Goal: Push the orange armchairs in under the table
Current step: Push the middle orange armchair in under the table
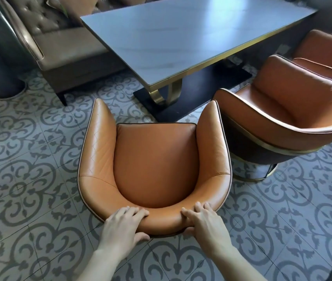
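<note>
An orange leather armchair (155, 159) stands on the tiled floor just in front of me, its open side facing the near end of the grey table (181, 35). My left hand (123, 226) and my right hand (205, 222) both grip the top of its curved backrest, fingers over the rim and thumbs behind. The chair's arm tips sit a little short of the table's end. A second orange armchair (286, 110) stands to the right, turned sideways and apart from the table's long side. A third orange armchair (327, 57) shows partly behind it.
The table rests on a black base plate (191, 94) with gold curved legs (169, 94). A brown tufted sofa (59, 47) lines the table's far left side. A dark round planter (1, 78) stands at the left. Patterned floor tiles (29, 179) surround the chairs.
</note>
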Motion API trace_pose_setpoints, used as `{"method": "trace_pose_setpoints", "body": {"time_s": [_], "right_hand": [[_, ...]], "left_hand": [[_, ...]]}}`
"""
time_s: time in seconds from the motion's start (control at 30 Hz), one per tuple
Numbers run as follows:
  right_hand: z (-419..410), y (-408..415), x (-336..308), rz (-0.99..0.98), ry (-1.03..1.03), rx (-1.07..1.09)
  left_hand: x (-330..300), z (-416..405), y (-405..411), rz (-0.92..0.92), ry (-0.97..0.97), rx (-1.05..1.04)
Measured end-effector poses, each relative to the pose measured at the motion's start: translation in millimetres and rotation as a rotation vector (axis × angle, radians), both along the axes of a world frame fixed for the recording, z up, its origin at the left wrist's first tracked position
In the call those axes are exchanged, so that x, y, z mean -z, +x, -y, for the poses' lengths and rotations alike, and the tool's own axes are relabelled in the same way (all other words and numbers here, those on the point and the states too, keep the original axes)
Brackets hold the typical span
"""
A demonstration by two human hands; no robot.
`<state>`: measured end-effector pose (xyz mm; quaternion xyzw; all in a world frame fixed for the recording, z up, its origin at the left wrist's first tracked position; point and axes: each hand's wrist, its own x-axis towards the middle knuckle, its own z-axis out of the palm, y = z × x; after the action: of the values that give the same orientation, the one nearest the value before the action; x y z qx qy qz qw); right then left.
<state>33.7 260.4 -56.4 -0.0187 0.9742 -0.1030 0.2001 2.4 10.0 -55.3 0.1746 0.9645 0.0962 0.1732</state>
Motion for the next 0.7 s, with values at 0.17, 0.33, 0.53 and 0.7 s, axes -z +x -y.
{"method": "trace_pose_setpoints", "body": {"time_s": [0.17, 0.33, 0.53, 0.7], "right_hand": [[-11.2, -16.3, -1.0, -0.011, -0.026, 0.017], [-17.7, -36.3, -0.4, 0.008, -0.017, -0.015], [-13.9, -66.6, 4.2, -0.029, -0.045, -0.009], [-12.7, -103.6, 9.7, -0.06, -0.093, 0.001]], "left_hand": [[0.8, -13.8, -6.9, -0.025, 0.031, -0.018], [-3.7, -20.1, -23.1, 0.018, 0.035, -0.064], [-5.2, -21.0, -52.3, 0.016, 0.02, -0.101], [-6.7, -20.2, -87.0, 0.01, 0.026, -0.141]]}}
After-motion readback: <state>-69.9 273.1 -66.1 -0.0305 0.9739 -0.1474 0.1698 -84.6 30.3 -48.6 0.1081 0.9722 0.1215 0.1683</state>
